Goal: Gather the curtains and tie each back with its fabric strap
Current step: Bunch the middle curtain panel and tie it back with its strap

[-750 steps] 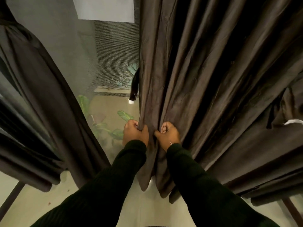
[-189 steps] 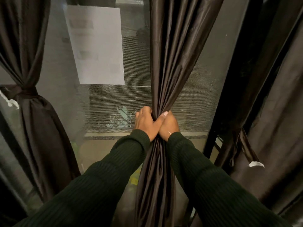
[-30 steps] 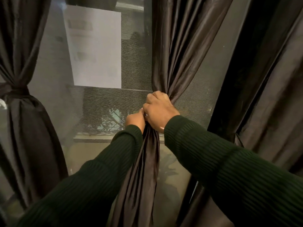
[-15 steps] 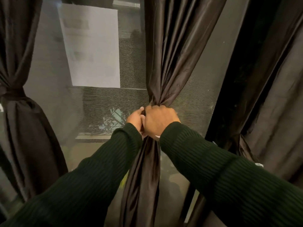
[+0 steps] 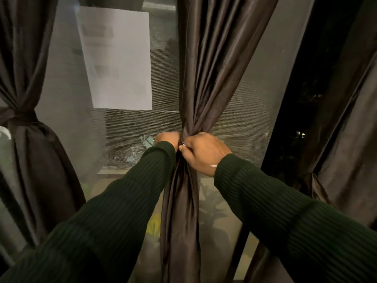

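Gripping the middle curtain [image 5: 204, 78] at its gathered waist, you are curling both hands around it: your left hand [image 5: 168, 138] and your right hand [image 5: 203, 153] are clenching the bunched fabric side by side. Three dark curtains are showing: a left curtain [image 5: 24, 150] is hanging cinched by its strap [image 5: 19, 117], a right curtain [image 5: 346, 119] is draping at the frame's edge, and one paper sheet [image 5: 117, 60] is sticking to the window.

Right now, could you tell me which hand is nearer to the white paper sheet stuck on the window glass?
Left. The left hand grips the gathered dark satin curtain on the side facing the white paper sheet, just below it; the right hand grips the curtain's far side.
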